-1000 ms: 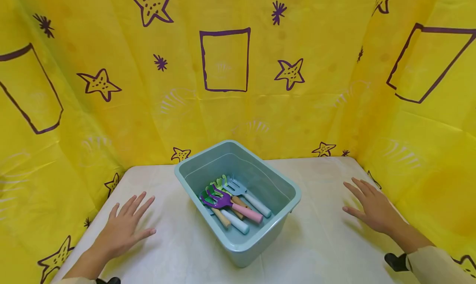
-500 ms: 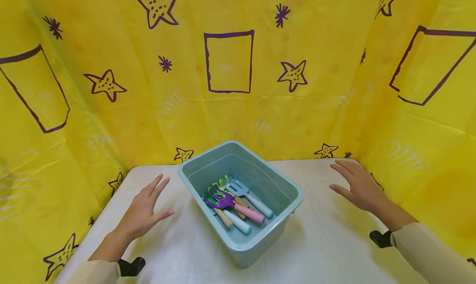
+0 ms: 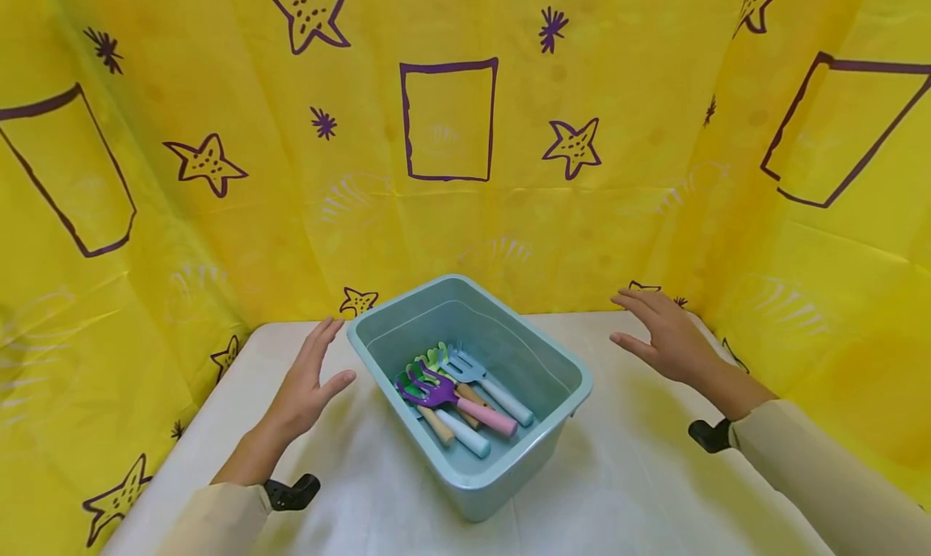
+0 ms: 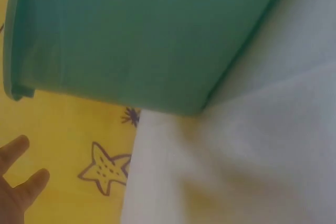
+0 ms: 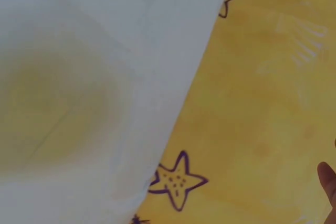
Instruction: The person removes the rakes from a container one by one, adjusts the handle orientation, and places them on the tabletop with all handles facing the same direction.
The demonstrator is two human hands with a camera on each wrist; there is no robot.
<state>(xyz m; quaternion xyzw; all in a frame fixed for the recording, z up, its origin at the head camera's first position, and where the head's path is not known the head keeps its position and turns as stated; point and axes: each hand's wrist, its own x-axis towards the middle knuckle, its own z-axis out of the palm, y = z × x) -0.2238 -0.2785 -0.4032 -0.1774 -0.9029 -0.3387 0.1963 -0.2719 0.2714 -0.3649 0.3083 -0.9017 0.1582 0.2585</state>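
A teal plastic bin (image 3: 547,360) stands in the middle of the white table (image 3: 633,483). Inside it lie several toy garden tools: a purple rake with a pink handle (image 3: 451,398), a blue fork with a pale handle (image 3: 483,382), and green ones beneath. My left hand (image 3: 304,388) hovers just left of the bin with straight fingers, holding nothing. My right hand (image 3: 665,336) is raised to the right of the bin, fingers spread, also holding nothing. The left wrist view shows the bin's outer wall (image 4: 142,40) close by and my fingertips (image 4: 21,182) at the lower left.
Yellow sheeting with purple stars and rectangles (image 3: 447,120) walls the table at the back and both sides. The table edge meets this sheeting in the right wrist view (image 5: 189,103). Bare white tabletop lies in front of the bin.
Both hands have lifted off the table and moved forward and inward toward the bin's sides. The bin and tools have not moved.
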